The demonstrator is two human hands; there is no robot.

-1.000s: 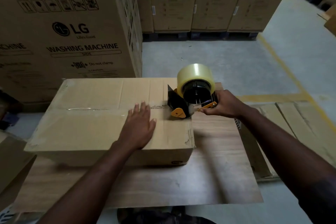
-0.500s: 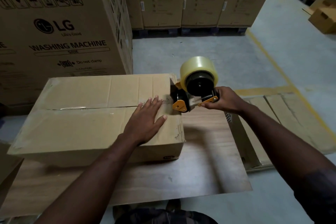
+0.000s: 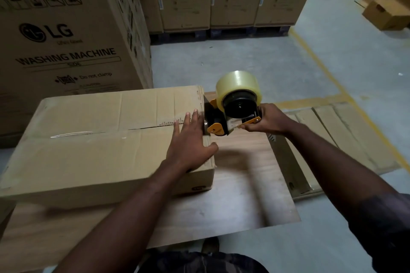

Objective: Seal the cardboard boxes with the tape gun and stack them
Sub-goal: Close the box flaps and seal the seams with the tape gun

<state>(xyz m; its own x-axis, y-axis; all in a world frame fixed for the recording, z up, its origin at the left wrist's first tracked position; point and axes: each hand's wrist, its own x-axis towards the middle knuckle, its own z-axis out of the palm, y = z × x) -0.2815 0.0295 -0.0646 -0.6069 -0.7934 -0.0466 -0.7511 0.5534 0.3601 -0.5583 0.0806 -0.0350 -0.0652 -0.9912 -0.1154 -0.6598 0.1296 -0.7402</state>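
Since a second ago the right hand has pulled the tape gun, gripped by its handle, past the box's right end. Left hand presses flat there on the seam. Box sits on a board. Tape may lift if torn carelessly.

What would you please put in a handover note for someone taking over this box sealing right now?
Left hand: flat, fingers straight, pressing the top of the brown cardboard box at its right end.
Right hand: grips the black-and-orange tape gun with its clear roll, held at the box's right edge.
The box lies on a pale wooden board.
Done: flaps closed; clear tape glints along the top seam.
To do: probably bring the tape down the end face, cut it, then stack the box.
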